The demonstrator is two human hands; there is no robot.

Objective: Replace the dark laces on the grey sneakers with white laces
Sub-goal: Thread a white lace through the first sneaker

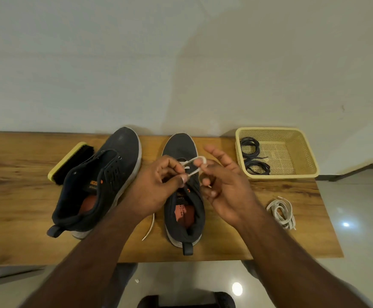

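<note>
Both hands work over the right sneaker [184,196], which stands on the desk [25,218] just left of the basket [292,172]: the left hand [156,187] pinches the white lace [193,165] between thumb and fingers, probably to keep its loop taut above the eyelets. The right hand [223,185] curls 2 or 3 fingers at the lace's other side while the rest stay spread, likely guiding an end. The 2 dark laces [253,156] lie coiled inside the basket, the spare white lace [282,213] waits below it, and the unlaced left sneaker [105,178] and the brush [70,163] sit far left of it.
</note>
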